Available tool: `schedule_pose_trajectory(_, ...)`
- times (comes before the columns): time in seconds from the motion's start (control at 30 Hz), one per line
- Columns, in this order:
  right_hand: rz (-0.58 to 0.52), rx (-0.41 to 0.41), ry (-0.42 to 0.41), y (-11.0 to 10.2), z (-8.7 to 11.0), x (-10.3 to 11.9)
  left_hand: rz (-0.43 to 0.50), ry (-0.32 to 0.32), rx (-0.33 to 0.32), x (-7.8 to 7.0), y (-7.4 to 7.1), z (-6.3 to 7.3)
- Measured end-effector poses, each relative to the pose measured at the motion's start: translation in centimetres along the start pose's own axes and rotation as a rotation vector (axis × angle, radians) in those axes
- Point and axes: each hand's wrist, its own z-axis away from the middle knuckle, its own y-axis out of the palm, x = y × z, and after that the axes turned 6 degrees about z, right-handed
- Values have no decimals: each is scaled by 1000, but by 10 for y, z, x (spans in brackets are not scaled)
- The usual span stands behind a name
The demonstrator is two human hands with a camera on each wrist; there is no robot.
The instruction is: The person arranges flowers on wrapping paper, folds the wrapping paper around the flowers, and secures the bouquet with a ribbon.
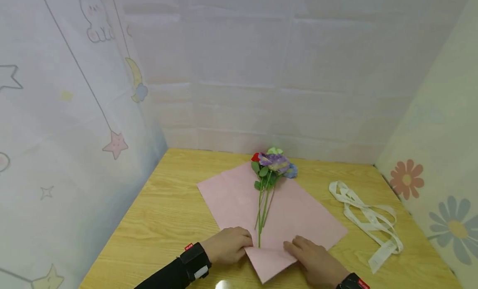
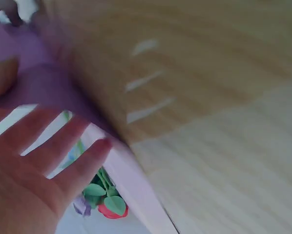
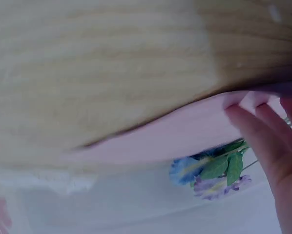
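A sheet of pink wrapping paper (image 1: 231,193) lies on the wooden table, its near corner bent at a crease. On it rests a small bunch of flowers (image 1: 275,162), with red, purple, blue and pale green heads pointing away and green stems (image 1: 263,214) running toward the crease. My left hand (image 1: 228,244) grips the paper's near left edge; in the left wrist view its thumb and fingers lie on either side of the sheet. My right hand (image 1: 315,260) pinches the near right edge, fingertips (image 3: 232,108) against the paper.
A loosely looped white ribbon (image 1: 369,218) lies on the table (image 1: 160,210) to the right of the paper. Printed cloth walls (image 1: 239,73) stand at the back, left and right of the table.
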Motion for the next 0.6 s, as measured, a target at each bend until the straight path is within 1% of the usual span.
schedule_pose_trajectory(0.07,-51,22,71,-2,-5,0,143,-79,16,1,-6,-4)
schedule_pose_trajectory(0.1,-112,48,126,-5,-9,-1,211,-125,14,3,-9,-7)
schedule_pose_trajectory(0.17,-260,87,244,-11,-19,-6,342,-216,-11,9,-15,-15)
schedule_pose_trajectory(0.23,-434,117,360,-17,-30,-13,415,-295,-53,17,-18,-24)
schedule_pose_trajectory(0.27,-498,128,404,-19,-36,-18,445,-335,-78,22,-18,-29)
schedule_pose_trajectory(0.3,-550,145,452,-21,-40,-22,455,-369,-103,26,-16,-33)
schedule_pose_trajectory(0.33,-572,150,490,-21,-44,-26,453,-404,-129,31,-14,-38)
schedule_pose_trajectory(0.4,-582,153,568,-18,-50,-32,411,-477,-164,35,-8,-45)
schedule_pose_trajectory(0.43,-568,148,615,-14,-52,-33,365,-509,-185,35,-5,-48)
schedule_pose_trajectory(0.47,-526,140,649,-11,-54,-33,307,-539,-205,34,-2,-50)
schedule_pose_trajectory(0.53,-420,115,708,-4,-57,-29,115,-581,-246,27,5,-54)
schedule_pose_trajectory(0.57,-356,101,719,-1,-58,-25,5,-594,-263,23,9,-55)
schedule_pose_trajectory(0.6,-271,72,711,3,-59,-20,-114,-601,-278,17,13,-56)
